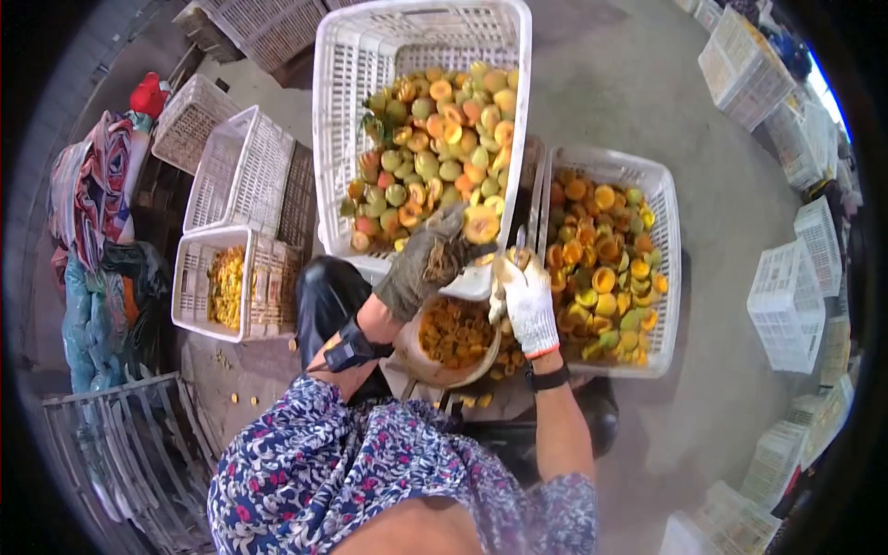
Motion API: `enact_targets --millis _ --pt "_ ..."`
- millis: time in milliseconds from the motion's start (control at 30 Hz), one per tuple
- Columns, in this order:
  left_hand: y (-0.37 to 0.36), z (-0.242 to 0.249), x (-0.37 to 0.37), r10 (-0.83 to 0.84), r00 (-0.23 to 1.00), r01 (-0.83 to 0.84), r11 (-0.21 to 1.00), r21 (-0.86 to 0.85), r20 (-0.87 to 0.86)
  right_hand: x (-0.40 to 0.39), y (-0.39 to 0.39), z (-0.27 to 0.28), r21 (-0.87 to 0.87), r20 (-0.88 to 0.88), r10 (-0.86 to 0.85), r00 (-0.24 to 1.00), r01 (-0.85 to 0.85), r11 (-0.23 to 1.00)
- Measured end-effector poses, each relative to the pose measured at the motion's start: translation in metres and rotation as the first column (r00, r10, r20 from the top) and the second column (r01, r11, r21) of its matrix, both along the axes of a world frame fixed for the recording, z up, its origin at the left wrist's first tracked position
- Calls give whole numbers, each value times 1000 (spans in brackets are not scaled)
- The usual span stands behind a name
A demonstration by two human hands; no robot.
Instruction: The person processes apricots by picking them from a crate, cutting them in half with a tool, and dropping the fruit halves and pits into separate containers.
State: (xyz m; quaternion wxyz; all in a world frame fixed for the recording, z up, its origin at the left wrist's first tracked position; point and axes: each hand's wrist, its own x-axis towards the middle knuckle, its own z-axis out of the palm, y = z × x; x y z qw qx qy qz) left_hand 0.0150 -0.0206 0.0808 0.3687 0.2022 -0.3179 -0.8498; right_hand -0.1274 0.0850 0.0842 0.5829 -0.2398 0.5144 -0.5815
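Note:
My left hand (pixel 421 270), in a dark grey, stained glove, is closed at the fingertips on a cut yellow peach (pixel 481 225) with its flesh facing up. My right hand (pixel 524 301), in a white knit glove, is just to the right, its fingers curled around something small whose kind I cannot make out. Both hands are over the near edge of a tilted white crate (pixel 330 139) with whole and cut peaches (pixel 425 166). Below them, between the knees, a round bowl (pixel 407 347) contains brown-orange pits or scraps (pixel 455 333).
At the right stands a white crate (pixel 673 268) of peach halves (pixel 606 277). White crates (pixel 231 176) line the left, one with yellow pieces (pixel 225 287). A slatted rack (pixel 129 435) is at lower left; stacked crates (pixel 786 291) are along the far right.

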Motion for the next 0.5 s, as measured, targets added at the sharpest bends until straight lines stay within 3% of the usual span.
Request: enact_targets --millis 167,200,233,267,300,333,433,500 --pt "13 17 -15 10 1000 -10 1000 20 -1 6 0 1 -43 -335 9 942 -25 999" --pt "13 15 -18 15 1000 -15 1000 -4 17 6 -3 -3 -40 -334 1 942 -15 999" --pt "13 13 -20 20 999 -19 999 -29 34 7 -7 -6 -206 -606 -100 789 -35 978" --pt "15 12 -21 10 999 -9 1000 -26 36 7 -9 -9 -349 -797 -235 557 -106 931" --pt "17 11 -21 38 994 -28 995 -96 100 8 -4 -9 -244 -623 -183 760 34 969" --pt "19 13 -22 70 985 -43 985 -168 160 9 -4 -10 -242 -623 -188 759 42 969" --pt "21 5 -24 51 993 -44 997 -70 108 10 -3 -14 -245 -703 -215 678 53 968" --pt "24 3 -25 54 995 -54 998 -12 83 10 -3 -18 -208 -668 -184 721 56 976"
